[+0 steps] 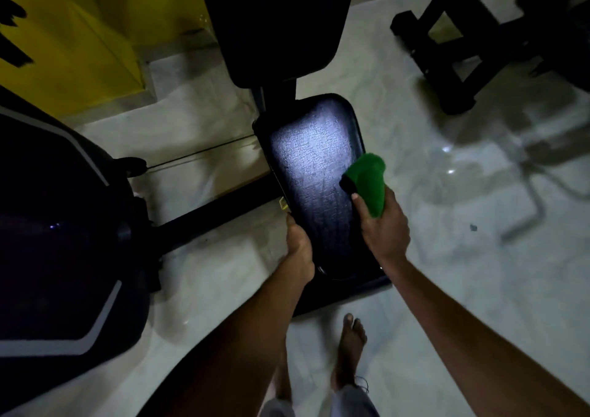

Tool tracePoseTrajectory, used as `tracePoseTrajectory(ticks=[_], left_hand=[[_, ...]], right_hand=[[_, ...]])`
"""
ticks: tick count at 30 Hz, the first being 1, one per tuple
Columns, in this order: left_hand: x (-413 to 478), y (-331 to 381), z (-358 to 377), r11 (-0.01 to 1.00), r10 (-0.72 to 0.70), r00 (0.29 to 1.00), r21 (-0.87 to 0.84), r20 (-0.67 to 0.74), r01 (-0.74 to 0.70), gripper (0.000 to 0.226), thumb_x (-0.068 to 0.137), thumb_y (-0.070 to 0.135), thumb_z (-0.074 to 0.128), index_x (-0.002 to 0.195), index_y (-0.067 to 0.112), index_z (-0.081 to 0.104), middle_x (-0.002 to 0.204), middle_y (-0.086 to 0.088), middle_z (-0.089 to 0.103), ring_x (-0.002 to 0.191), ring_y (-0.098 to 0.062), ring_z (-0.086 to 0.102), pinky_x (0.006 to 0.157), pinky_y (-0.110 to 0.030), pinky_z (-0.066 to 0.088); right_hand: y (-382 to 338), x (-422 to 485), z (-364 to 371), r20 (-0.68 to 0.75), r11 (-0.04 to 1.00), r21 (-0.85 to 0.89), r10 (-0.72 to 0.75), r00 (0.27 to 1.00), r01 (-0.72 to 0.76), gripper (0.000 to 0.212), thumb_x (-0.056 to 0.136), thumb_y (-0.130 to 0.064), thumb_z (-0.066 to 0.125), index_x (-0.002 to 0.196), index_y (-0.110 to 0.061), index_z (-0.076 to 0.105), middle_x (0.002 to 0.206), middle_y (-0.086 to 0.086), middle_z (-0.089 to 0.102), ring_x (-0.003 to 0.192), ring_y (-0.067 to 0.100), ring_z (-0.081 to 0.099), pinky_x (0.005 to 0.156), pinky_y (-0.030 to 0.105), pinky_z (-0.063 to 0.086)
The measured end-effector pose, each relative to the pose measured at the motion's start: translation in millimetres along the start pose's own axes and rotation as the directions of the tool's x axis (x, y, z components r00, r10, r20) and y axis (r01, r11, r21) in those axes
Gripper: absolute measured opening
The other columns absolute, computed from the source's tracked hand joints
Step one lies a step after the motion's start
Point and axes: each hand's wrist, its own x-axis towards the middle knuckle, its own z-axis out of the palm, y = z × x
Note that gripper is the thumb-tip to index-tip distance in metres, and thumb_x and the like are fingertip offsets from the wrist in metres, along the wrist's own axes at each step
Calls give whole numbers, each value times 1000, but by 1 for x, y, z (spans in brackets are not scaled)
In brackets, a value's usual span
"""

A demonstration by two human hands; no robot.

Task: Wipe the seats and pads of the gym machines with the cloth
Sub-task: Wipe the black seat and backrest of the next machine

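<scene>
Left hand [298, 246] gripping the seat [313, 161], right hand [384, 225] clutching the cloth [367, 180] at its rim, my stroke could slip off.

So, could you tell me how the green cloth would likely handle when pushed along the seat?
Probably soft and floppy: the green cloth bunches in the right hand. Its fuzzy pile likely drags slightly on the textured seat.
</scene>
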Motion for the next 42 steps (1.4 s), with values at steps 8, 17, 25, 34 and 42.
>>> tracePoseTrajectory(ticks=[8, 17, 25, 34, 42], left_hand=[[-26, 10, -12, 998, -49, 986, -17, 162, 53, 56, 103, 49, 31, 97, 12, 72, 94, -6, 77, 81, -21, 71, 86, -30, 53], [-31, 1, -52, 947, -195, 946, -201, 259, 251, 49, 96, 35, 39, 119, 2, 66, 114, -21, 69, 104, -35, 65, 99, -42, 48], [-29, -14, -58, 830, -216, 967, -496, 133, 253, 47, 90, 47, 53, 125, 19, 65, 113, -11, 71, 88, -28, 72, 74, -34, 60], [-22, 8, -32, 868, -225, 967, -427, 117, 253, 50, 99, 44, 44, 124, 9, 68, 120, -17, 70, 112, -34, 65, 94, -46, 53], [-20, 34, 6, 959, -200, 979, -212, -48, 186, 46, 101, 49, 40, 92, 15, 71, 77, -6, 75, 84, -24, 64, 75, -27, 48]], right_hand=[[51, -81, 17, -81, 914, -282, -324, 942, 290, 71, 94, -52, 56, 154, -16, 44, 161, 20, 34, 144, 42, 37, 114, 56, 35], [41, -86, 12, 369, 501, -454, -646, 668, 737, 68, 95, -55, 56, 157, -34, 37, 169, 3, 21, 156, 33, 18, 119, 62, 20], [-8, -23, 29, 673, 137, -244, -689, 269, 960, 76, 79, -54, 60, 150, -31, 47, 169, -1, 21, 157, 29, 13, 124, 57, 12], [-66, 51, 69, 686, -36, -48, -728, 7, 998, 56, 80, -52, 60, 126, -22, 70, 146, -2, 56, 151, 26, 33, 123, 54, 19], [-129, 118, 108, 649, -85, -91, -761, -6, 992, 56, 79, -58, 61, 120, -21, 71, 138, -1, 61, 144, 28, 43, 119, 51, 26]])
